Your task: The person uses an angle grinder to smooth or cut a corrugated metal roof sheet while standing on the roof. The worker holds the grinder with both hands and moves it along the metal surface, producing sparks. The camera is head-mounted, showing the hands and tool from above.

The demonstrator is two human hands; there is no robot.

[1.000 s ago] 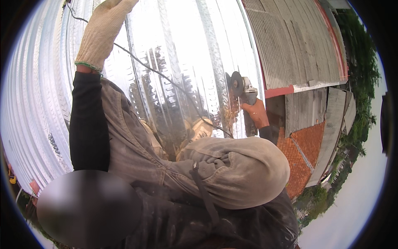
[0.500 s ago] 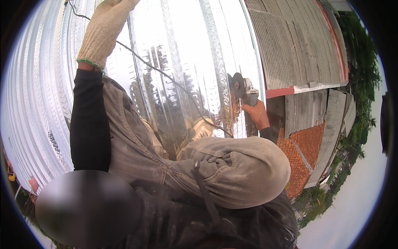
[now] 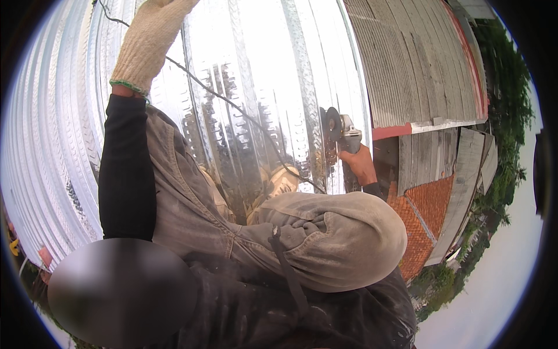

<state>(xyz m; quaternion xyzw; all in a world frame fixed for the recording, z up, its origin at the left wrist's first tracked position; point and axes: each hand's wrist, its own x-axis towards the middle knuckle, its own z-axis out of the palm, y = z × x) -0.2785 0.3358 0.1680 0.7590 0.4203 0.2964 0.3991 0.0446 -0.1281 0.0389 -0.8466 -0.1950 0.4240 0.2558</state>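
My right hand (image 3: 361, 163) is bare and closed round the grey body of an angle grinder (image 3: 350, 138). The dark round disc (image 3: 333, 124) of the grinder stands at the shiny metal roofing sheet (image 3: 261, 70), near its right edge. Whether the disc touches the sheet I cannot tell. At the upper left my left hand (image 3: 152, 38) wears a cream knitted glove with a green-edged cuff, below which comes a black sleeve. It is over the sheet, and its fingers run out of the top of the picture. A dark cord (image 3: 224, 100) crosses the sheet between the hands.
My bent knee (image 3: 366, 232) in grey-brown trousers and a light shoe (image 3: 283, 180) are close to the grinder. Past the sheet's right edge lie a lower corrugated grey roof (image 3: 401, 70) and an orange tiled roof (image 3: 427, 206). Trees (image 3: 503, 87) stand beyond.
The orange sparks near the grinder are fewer than before. Both hands and the grinder stay almost in place, with my left hand slightly further right in the picture.
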